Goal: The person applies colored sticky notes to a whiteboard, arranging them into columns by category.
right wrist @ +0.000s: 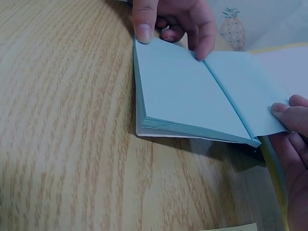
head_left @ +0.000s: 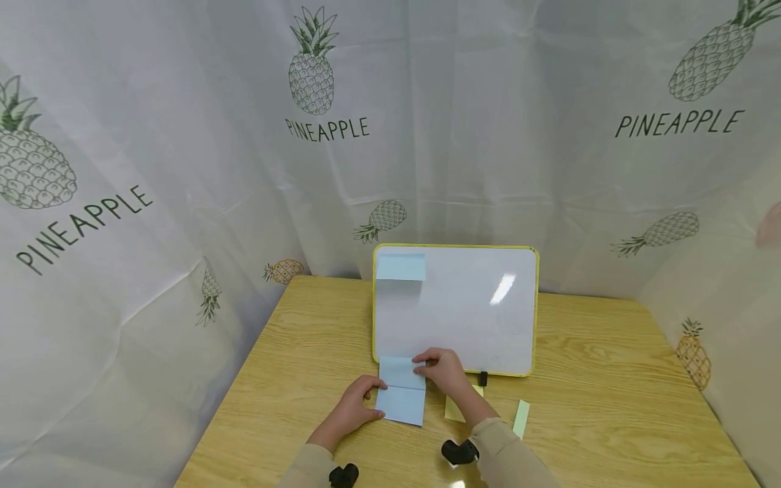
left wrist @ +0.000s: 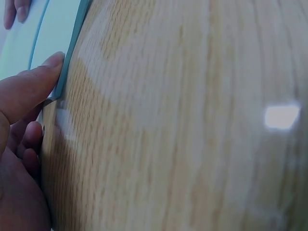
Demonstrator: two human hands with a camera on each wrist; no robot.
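Pad of square blue paper notes (head_left: 399, 405), yellow-framed whiteboard's (head_left: 454, 312) seven o'clock. Left grip (head_left: 352, 405) clasps pad's nine-o'clock edge; right grip (head_left: 444, 373) pinches lifted blue sheet (head_left: 398, 371) at three. Peel best slow, even.

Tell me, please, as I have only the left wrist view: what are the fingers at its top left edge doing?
Observer: They belong to the right hand, which pinches the turned-back sheet of the blue pad.
Operator: Thank you; what is just past the far side of the pad?
Observer: The head view shows a yellow-framed whiteboard, with a light blue sheet at its upper left.
Operator: And may I ask whether any paper lies to the right of the pad?
Observer: Yes, the head view shows a pale green strip on the table there.
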